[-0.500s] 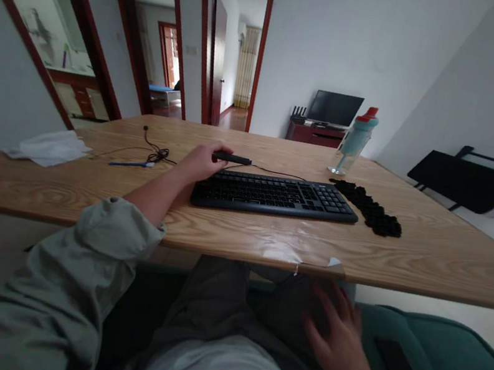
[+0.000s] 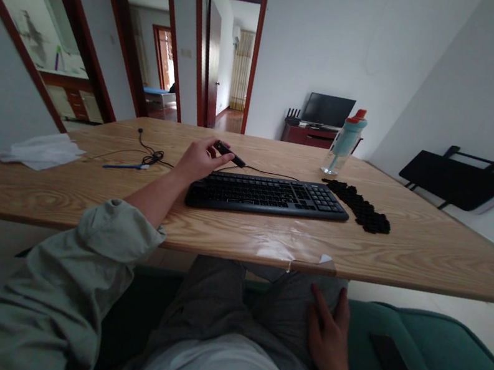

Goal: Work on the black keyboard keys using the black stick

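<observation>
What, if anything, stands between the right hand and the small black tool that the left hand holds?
The table edge does. The right hand rests on the lap below it; the left hand grips the black tool above the tabletop, behind the keyboard.

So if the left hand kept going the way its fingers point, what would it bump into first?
Probably the water bottle. The left hand, holding a black pen-like tool, points right along the table behind the keyboard; depth is unclear.

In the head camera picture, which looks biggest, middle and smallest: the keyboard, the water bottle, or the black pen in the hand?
1. keyboard
2. water bottle, though it stands farther back, so unsure
3. black pen, held by the left hand
</observation>
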### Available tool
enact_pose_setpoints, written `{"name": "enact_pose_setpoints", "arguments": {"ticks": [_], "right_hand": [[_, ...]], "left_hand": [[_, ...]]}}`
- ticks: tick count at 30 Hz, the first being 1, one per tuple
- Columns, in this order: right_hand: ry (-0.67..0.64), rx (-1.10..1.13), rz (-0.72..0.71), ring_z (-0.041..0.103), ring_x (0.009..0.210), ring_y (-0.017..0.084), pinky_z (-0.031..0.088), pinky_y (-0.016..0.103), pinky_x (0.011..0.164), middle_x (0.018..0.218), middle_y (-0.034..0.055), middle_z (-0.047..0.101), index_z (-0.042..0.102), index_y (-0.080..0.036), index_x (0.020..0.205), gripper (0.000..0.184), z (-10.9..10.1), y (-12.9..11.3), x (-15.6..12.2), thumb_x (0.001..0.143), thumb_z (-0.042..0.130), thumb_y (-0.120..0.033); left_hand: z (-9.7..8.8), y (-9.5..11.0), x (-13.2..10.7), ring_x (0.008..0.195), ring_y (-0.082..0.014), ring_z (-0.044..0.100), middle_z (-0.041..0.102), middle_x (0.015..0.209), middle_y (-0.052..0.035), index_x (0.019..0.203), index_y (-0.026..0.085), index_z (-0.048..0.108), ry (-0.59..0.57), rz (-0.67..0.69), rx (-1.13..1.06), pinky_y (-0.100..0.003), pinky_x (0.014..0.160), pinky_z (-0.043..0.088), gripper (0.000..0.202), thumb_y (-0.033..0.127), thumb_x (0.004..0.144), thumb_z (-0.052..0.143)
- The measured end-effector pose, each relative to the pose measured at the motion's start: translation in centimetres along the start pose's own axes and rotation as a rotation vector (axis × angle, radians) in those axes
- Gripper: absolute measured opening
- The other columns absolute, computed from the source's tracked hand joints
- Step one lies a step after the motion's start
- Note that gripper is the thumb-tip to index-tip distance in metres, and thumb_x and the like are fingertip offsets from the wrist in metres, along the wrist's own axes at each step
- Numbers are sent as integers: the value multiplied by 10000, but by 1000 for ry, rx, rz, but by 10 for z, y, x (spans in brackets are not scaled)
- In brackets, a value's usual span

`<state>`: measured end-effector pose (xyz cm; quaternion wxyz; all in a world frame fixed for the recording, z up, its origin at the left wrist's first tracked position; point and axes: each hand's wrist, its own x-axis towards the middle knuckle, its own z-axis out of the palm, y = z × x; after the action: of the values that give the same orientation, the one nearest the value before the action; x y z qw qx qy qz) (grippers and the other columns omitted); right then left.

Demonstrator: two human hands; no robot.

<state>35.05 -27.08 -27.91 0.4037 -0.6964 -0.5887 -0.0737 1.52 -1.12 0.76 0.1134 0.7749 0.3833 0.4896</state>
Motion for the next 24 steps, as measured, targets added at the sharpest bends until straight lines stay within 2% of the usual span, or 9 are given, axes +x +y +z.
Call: {"name": "enact_pose_setpoints", "arguments": {"ticks": [3, 6, 8, 10, 13, 15, 19, 22, 24], "right_hand": [[-20, -21, -6, 138, 1505, 410, 274, 629, 1167, 1672, 67, 28, 692, -183, 1232, 405, -9, -9, 8, 925, 471, -328], [-163, -40, -105, 360, 1422, 418, 387, 628, 1099, 1524, 151, 420, 751, -188, 1105, 340, -46, -40, 30, 878, 528, -309], [-438, 65, -346, 645, 1142, 315, 550, 482, 955, 1190, 114, 691, 762, -247, 1041, 269, -82, -72, 55, 865, 561, -275], [-600, 198, -474, 712, 845, 206, 594, 322, 746, 961, 60, 743, 731, -270, 1086, 267, -117, -107, 90, 891, 552, -235], [-391, 346, -554, 676, 722, 179, 545, 275, 618, 863, 66, 729, 721, -236, 1009, 182, -141, -159, 158, 909, 576, -280], [-295, 424, -554, 632, 668, 159, 500, 263, 568, 852, 64, 707, 707, -206, 1047, 222, -133, -190, 207, 913, 601, -349], [-251, 534, -559, 554, 667, 122, 447, 260, 598, 928, 63, 664, 648, -156, 1186, 423, -82, -249, 280, 884, 649, -453], [-323, 570, -607, 529, 684, 126, 426, 264, 631, 818, 38, 635, 658, -150, 1045, 347, -44, -279, 301, 864, 675, -445], [-309, 627, -592, 519, 677, 123, 413, 259, 621, 771, 27, 616, 634, -155, 957, 301, -27, -287, 305, 882, 649, -446]], "left_hand": [[-1, 5, 0, 663, -148, 535, 622, 730, -18, 905, 178, 684, 53, 19, -32, -276, 595, 418, 347, 501, 777, 708], [0, 9, 3, 653, -142, 525, 604, 715, -11, 859, 180, 669, 75, 23, -67, -278, 594, 421, 356, 521, 768, 718], [3, 13, 6, 653, -141, 523, 606, 721, -12, 864, 183, 666, 37, 31, -95, -277, 589, 418, 369, 537, 771, 709], [7, 15, 9, 657, -143, 523, 605, 727, -14, 854, 183, 656, -16, 50, -126, -278, 584, 413, 379, 554, 785, 687], [9, 17, 13, 667, -145, 523, 589, 726, -14, 820, 182, 626, -60, 79, -142, -279, 588, 408, 384, 562, 791, 677], [8, 19, 13, 686, -148, 526, 588, 744, -15, 832, 183, 613, -70, 99, -126, -281, 605, 413, 381, 552, 784, 693], [3, 27, 10, 741, -155, 541, 613, 804, -22, 901, 183, 611, -112, 169, -64, -288, 665, 435, 364, 518, 790, 700], [-1, 29, 9, 750, -157, 549, 628, 835, -24, 932, 177, 620, -149, 197, -35, -286, 670, 434, 361, 474, 757, 729], [-7, 24, 10, 742, -157, 556, 635, 836, -22, 947, 177, 624, -180, 166, -40, -284, 658, 431, 383, 459, 724, 755]]}}
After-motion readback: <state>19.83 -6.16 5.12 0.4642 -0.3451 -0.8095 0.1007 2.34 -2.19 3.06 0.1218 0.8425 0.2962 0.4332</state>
